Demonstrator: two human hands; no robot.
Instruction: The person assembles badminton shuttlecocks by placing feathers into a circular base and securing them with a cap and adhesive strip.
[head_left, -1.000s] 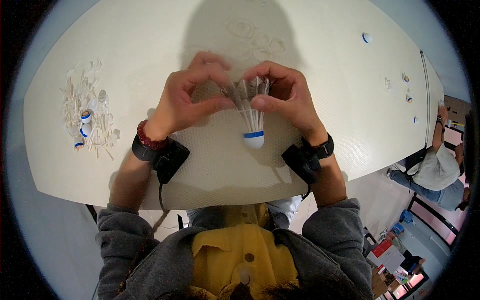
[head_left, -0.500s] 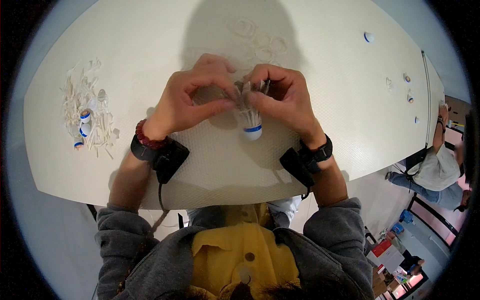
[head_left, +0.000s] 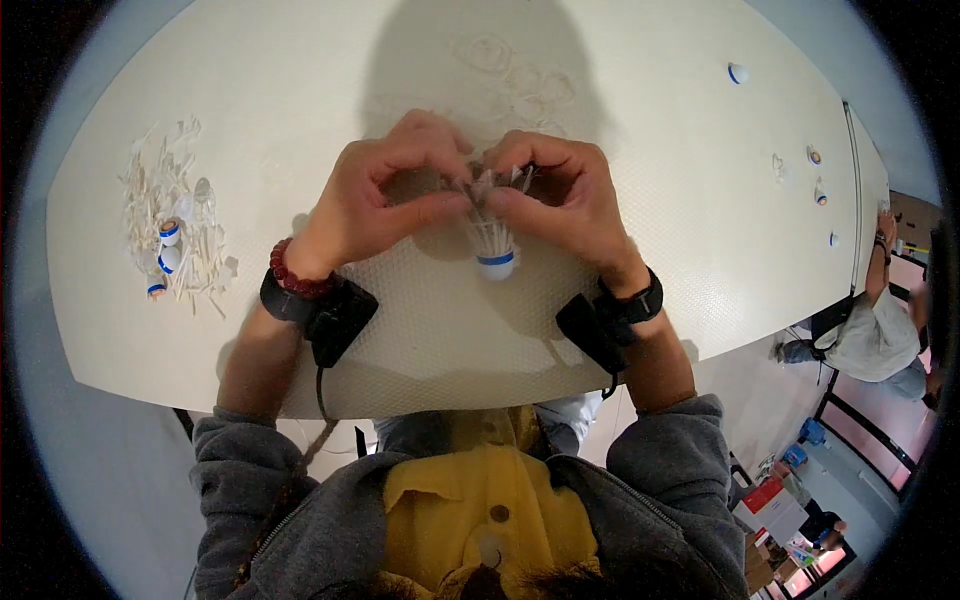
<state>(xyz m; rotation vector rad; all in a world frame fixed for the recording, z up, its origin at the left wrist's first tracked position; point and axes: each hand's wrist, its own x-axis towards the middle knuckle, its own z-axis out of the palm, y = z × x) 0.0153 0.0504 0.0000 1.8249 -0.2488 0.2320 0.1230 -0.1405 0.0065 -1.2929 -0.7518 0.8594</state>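
Note:
A badminton shuttlecock (head_left: pixel 494 252) hangs between my hands over the table, its white cork with a blue band pointing toward me. My right hand (head_left: pixel 560 185) pinches the feather end between thumb and fingers. From the other side, my left hand (head_left: pixel 400 185) closes its thumb and forefinger at the feathers too; blur hides exactly what it grips there. Some feathers stick up between the fingertips, partly covered by both hands.
On the white table (head_left: pixel 400 350), a pile of loose feathers (head_left: pixel 175 210) lies left with several cork heads (head_left: pixel 169 259). White rings (head_left: pixel 525 85) lie beyond my hands. At right are a shuttlecock cork (head_left: pixel 737 74) and smaller pieces (head_left: pixel 821 192). Another person (head_left: pixel 870 340) is at the far right.
The shuttlecock's cork has swung slightly to the left, and the feathers have shifted a little between my fingers. Both hands stay in nearly the same place.

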